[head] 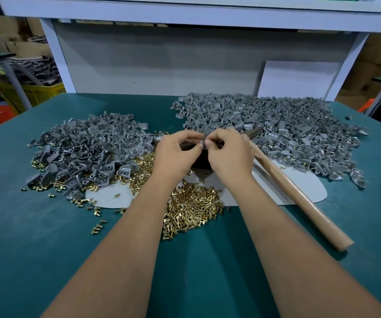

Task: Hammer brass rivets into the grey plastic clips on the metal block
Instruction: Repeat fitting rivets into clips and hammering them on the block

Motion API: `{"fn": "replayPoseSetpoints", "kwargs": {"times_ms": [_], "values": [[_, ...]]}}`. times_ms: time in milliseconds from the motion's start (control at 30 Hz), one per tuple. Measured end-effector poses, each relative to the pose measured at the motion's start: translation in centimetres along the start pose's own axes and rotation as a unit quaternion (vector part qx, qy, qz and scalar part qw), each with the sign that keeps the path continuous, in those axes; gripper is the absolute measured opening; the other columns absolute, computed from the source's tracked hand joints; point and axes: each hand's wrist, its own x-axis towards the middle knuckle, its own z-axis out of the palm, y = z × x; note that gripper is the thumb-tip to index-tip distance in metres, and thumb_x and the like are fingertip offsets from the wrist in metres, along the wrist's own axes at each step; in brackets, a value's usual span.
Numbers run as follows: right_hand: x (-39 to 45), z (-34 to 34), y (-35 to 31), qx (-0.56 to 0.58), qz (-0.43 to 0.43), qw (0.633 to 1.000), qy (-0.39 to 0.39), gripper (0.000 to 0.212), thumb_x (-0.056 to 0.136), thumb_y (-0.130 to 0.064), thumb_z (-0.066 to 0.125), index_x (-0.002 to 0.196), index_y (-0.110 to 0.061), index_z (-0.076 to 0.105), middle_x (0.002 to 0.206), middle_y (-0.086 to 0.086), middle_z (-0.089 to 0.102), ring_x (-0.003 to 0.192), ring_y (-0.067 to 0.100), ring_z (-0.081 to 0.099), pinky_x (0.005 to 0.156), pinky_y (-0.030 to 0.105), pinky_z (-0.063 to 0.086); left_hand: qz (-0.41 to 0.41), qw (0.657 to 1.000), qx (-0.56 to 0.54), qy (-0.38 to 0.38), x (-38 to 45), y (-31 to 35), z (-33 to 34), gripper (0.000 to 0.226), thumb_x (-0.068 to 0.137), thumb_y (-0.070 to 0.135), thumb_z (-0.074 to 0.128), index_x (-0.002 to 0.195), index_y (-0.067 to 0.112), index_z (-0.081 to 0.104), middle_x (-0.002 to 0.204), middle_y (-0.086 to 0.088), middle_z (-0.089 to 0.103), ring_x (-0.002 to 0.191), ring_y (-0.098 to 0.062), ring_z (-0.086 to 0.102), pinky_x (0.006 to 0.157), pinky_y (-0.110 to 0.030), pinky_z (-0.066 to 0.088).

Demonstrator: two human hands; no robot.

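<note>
My left hand (176,152) and my right hand (229,152) meet fingertip to fingertip over the dark metal block (199,160) at the table's centre. Together they pinch a small grey plastic clip (202,142), mostly hidden by the fingers. Whether a rivet sits in it I cannot tell. A heap of brass rivets (191,207) lies in front of the block, under my forearms. The hammer lies on the table to the right, its wooden handle (299,193) running toward me and its head (254,131) beside my right hand.
A pile of grey clips (86,148) spreads on the left and a larger pile (283,127) on the right, some holding brass rivets. A white sheet (308,187) lies under the work area on the green mat (47,237). A white back panel (162,65) closes the far side.
</note>
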Motion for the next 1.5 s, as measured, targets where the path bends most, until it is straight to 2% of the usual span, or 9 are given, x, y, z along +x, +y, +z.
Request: {"fn": "replayPoseSetpoints", "kwargs": {"times_ms": [200,333,400,567,767,900,1133,1400,1500], "values": [[-0.3,0.1,0.4,-0.012,-0.028,1.000,-0.003,0.011,0.092,-0.037,0.054,0.093,-0.036,0.065,0.101,-0.013,0.059,0.106,0.017,0.043,0.086,0.034,0.019,-0.010,1.000,-0.015,0.004,0.0,0.2,-0.1,0.027,0.086,0.006,0.070,0.094,0.032,0.071,0.094,0.008,0.074,0.094,-0.005,0.068,0.093,-0.036,0.056],[0.2,-0.2,0.5,0.100,0.014,0.995,-0.004,0.017,0.093,-0.030,0.051,0.092,-0.030,0.068,0.102,-0.009,0.064,0.107,0.018,0.049,0.098,0.041,0.032,-0.023,0.999,-0.017,0.017,0.0,0.2,-0.1,0.025,0.086,0.008,0.071,0.100,0.029,0.072,0.092,0.011,0.073,0.094,-0.004,0.067,0.091,-0.035,0.056],[0.4,-0.3,0.4,0.140,0.024,0.990,-0.010,0.018,0.092,-0.024,0.053,0.090,-0.025,0.070,0.101,-0.004,0.064,0.106,0.021,0.052,0.097,0.047,0.039,-0.021,0.999,-0.017,0.018,0.0,0.2,-0.1,0.027,0.086,0.008,0.071,0.099,0.032,0.071,0.090,0.012,0.073,0.092,-0.002,0.067,0.091,-0.032,0.056],[0.4,-0.5,0.3,0.189,0.054,0.980,-0.020,0.020,0.091,-0.017,0.052,0.085,-0.024,0.070,0.102,-0.002,0.063,0.107,0.024,0.052,0.095,0.047,0.042,-0.022,1.000,-0.016,0.014,0.0,0.2,-0.1,0.028,0.087,0.010,0.072,0.096,0.036,0.069,0.091,0.012,0.073,0.092,-0.001,0.068,0.091,-0.031,0.056],[0.0,-0.5,0.0,0.165,0.017,0.986,-0.025,0.010,0.084,-0.023,0.063,0.078,-0.028,0.069,0.092,-0.009,0.059,0.105,0.022,0.053,0.095,0.047,0.042,-0.028,0.999,-0.017,0.009,0.0,0.3,-0.2,0.028,0.087,0.008,0.069,0.098,0.033,0.070,0.095,0.009,0.073,0.098,-0.006,0.067,0.093,-0.036,0.055],[-0.1,-0.3,-0.2,0.119,-0.004,0.993,-0.023,0.007,0.086,-0.026,0.065,0.081,-0.029,0.068,0.090,-0.011,0.055,0.105,0.021,0.050,0.094,0.047,0.040,-0.025,0.999,-0.023,0.007,0.0,0.2,-0.1,0.029,0.086,0.008,0.069,0.094,0.035,0.070,0.095,0.008,0.074,0.098,-0.007,0.067,0.092,-0.036,0.056],[-0.1,-0.1,-0.6,0.117,-0.003,0.993,-0.014,0.020,0.085,-0.019,0.067,0.071,-0.032,0.060,0.089,-0.012,0.053,0.102,0.022,0.053,0.093,0.047,0.041,-0.013,1.000,-0.024,0.005,0.1,0.0,-0.1,0.032,0.086,0.007,0.071,0.090,0.039,0.068,0.096,0.007,0.074,0.098,-0.008,0.068,0.093,-0.036,0.055],[-0.1,0.0,-0.7,0.097,-0.030,0.995,-0.007,0.023,0.086,-0.013,0.065,0.070,-0.028,0.059,0.086,-0.011,0.057,0.095,0.018,0.055,0.091,0.046,0.042,-0.015,1.000,-0.025,0.004,0.3,-0.2,-0.1,0.030,0.086,0.007,0.071,0.092,0.036,0.069,0.097,0.005,0.074,0.099,-0.010,0.068,0.095,-0.039,0.054],[-0.1,0.1,-0.7,0.099,-0.014,0.995,-0.010,0.023,0.087,-0.014,0.064,0.070,-0.028,0.059,0.086,-0.012,0.056,0.095,0.019,0.055,0.091,0.046,0.043,-0.014,1.000,-0.023,0.004,0.3,-0.2,-0.1,0.030,0.086,0.007,0.071,0.091,0.037,0.069,0.099,0.005,0.074,0.100,-0.010,0.068,0.095,-0.039,0.054]]}}
